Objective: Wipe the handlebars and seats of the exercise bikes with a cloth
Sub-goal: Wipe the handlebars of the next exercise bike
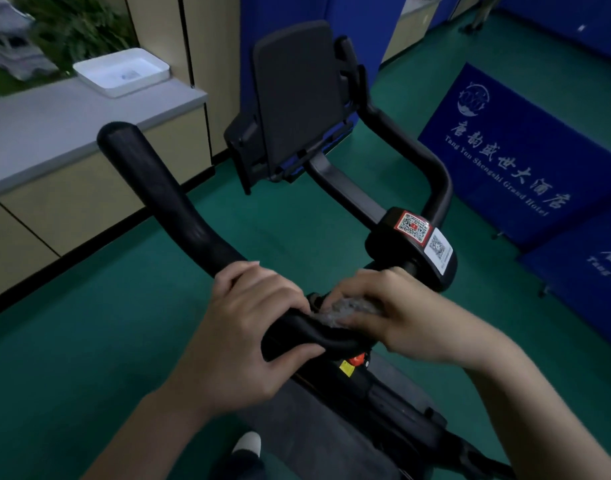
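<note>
A black exercise-bike handlebar (165,195) curves from upper left down to the centre, with a second arm (421,157) on the right. My left hand (248,327) grips the near bend of the bar, thumb underneath. My right hand (397,313) holds a small grey cloth (349,308) and presses it on the bar beside the stem. A dark tablet holder (297,95) stands above the bar. The stem cap (418,244) carries two QR stickers. The seat is out of view.
A grey countertop (55,126) with a white tray (122,71) runs along the left over beige cabinets. Blue hotel mats (525,161) stand at the right on the green floor. The bike frame (383,403) runs below my hands. A shoe tip (247,443) shows at bottom.
</note>
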A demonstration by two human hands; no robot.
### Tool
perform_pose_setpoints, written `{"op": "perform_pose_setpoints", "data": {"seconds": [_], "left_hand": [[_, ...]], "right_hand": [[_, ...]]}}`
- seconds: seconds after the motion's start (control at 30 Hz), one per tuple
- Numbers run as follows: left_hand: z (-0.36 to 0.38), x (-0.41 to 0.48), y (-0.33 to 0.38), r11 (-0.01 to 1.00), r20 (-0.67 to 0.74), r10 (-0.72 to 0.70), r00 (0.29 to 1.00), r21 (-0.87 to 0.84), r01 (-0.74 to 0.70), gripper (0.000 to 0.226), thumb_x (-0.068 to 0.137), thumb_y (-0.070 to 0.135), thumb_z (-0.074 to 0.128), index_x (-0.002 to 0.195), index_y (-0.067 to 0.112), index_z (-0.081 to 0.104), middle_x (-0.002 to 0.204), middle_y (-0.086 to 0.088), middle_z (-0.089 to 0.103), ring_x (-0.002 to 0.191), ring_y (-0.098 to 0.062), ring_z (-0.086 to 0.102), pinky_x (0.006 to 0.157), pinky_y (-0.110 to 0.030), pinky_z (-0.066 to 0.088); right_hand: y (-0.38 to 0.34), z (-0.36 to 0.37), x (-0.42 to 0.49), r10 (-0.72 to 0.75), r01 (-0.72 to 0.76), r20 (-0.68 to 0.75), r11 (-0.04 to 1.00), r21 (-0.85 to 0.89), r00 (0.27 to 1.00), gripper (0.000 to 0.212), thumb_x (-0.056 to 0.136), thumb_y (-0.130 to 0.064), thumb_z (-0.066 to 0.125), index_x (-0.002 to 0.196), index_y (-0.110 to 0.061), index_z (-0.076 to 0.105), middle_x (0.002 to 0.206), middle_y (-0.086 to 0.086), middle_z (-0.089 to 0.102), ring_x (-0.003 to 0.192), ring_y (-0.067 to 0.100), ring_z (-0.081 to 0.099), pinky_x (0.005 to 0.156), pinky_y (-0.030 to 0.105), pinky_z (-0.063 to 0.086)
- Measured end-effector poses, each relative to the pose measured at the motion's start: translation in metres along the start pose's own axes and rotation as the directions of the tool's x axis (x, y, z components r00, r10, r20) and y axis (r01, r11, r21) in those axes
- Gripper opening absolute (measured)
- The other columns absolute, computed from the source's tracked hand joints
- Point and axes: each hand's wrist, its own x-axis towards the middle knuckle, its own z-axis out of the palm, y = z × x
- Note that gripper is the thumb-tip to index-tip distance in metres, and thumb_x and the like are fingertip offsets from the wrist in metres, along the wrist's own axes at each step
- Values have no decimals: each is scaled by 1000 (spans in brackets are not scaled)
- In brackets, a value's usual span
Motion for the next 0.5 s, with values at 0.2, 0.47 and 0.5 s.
{"op": "perform_pose_setpoints", "data": {"seconds": [0.2,0.47,0.5], "left_hand": [[1,0,1,999,19,-31,999,-8,31,31,79,52,64,89,23,64,94,16,60,98,-4,54,107,-27,21],[-1,0,10,996,36,-88,995,7,88,36,83,59,58,92,25,63,96,18,58,100,-1,52,110,-32,20],[0,1,13,995,25,-100,995,20,99,37,83,60,57,92,24,64,95,18,58,100,-2,52,111,-33,20]], "right_hand": [[18,17,-22,-130,88,-351,987,-133,927,20,87,-9,59,100,-17,70,94,-12,64,96,15,56,83,22,45],[28,25,-23,-110,79,-518,993,-83,848,20,85,-7,59,100,-16,70,96,-13,63,99,11,54,86,14,42],[33,24,-23,-114,65,-559,992,-107,821,20,85,-7,60,101,-14,70,96,-13,64,98,12,54,86,16,42]]}}
